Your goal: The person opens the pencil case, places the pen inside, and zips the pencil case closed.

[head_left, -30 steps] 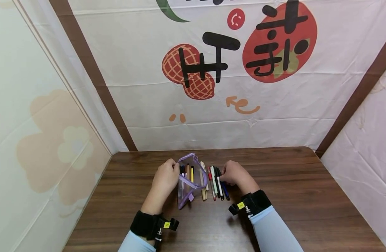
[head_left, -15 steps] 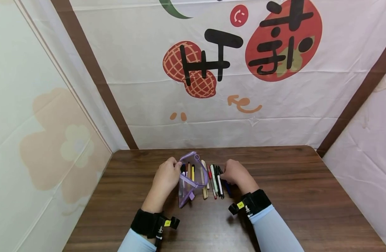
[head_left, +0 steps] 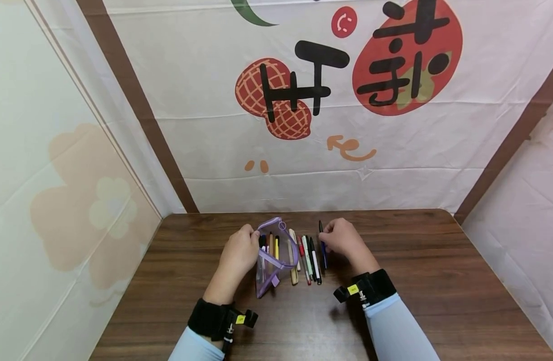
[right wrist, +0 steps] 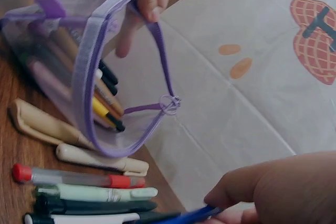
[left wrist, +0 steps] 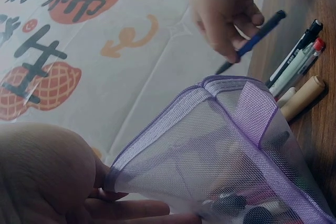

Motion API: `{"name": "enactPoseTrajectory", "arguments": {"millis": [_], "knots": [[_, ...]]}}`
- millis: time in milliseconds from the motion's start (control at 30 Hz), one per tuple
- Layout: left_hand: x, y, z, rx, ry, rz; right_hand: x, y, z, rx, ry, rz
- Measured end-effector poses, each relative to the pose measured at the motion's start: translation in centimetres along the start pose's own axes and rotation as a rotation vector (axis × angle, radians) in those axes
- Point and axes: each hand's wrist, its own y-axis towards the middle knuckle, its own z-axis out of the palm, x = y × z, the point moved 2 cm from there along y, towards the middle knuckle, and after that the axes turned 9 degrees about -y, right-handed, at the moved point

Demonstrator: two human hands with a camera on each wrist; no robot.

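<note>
My left hand (head_left: pixel 239 250) pinches the rim of a see-through mesh pencil case (left wrist: pixel 173 156) with purple trim, its mouth held wide. Inside, several pens and markers show through the mesh, one with a yellow barrel (right wrist: pixel 100 107). Right of the case, my right hand (head_left: pixel 345 239) holds a blue pen (left wrist: pixel 256 41) between thumb and fingers, tilted, beside the row of loose pens. That row includes a beige marker (right wrist: pixel 44 123), a cream highlighter (right wrist: pixel 100 158), a red-capped pen (right wrist: pixel 79 176), a mint-green pen (right wrist: pixel 94 193) and a black-and-white pen (right wrist: pixel 84 218).
Everything lies on a dark wood-grain table (head_left: pixel 285 326). Behind its far edge hangs a white printed cloth (head_left: pixel 204 150), with more cloth panels at both sides. A wrist camera on a black strap (head_left: pixel 380 286) sits on each forearm.
My right hand has drawn the blue pen away from the row, slightly right and toward the far edge, and raised its tip. The left hand keeps its grip on the case.
</note>
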Motion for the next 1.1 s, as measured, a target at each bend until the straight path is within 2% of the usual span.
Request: {"name": "enactPoseTrajectory", "arguments": {"millis": [300, 500, 667, 800, 1100], "knots": [[-0.1, -0.2, -0.1, -0.005, -0.002, 0.018, 1.1, 0.1, 0.3, -0.023, 0.404, -0.031], [-0.3, -0.4, -0.1, -0.007, -0.009, 0.015, 2.6, -0.1, 1.4, -0.032, 0.602, -0.06], [-0.6, -0.5, 0.0, -0.005, -0.015, 0.008, 3.9, -0.4, 2.8, -0.021, 0.68, -0.081], [-0.7, -0.5, 0.1, 0.006, -0.024, 0.0, 4.9, -0.9, 4.1, 0.006, 0.685, -0.103], [-0.7, -0.5, 0.3, -0.02, -0.008, 0.003, 6.2, -1.5, 7.1, 0.154, 0.718, -0.118]]}}
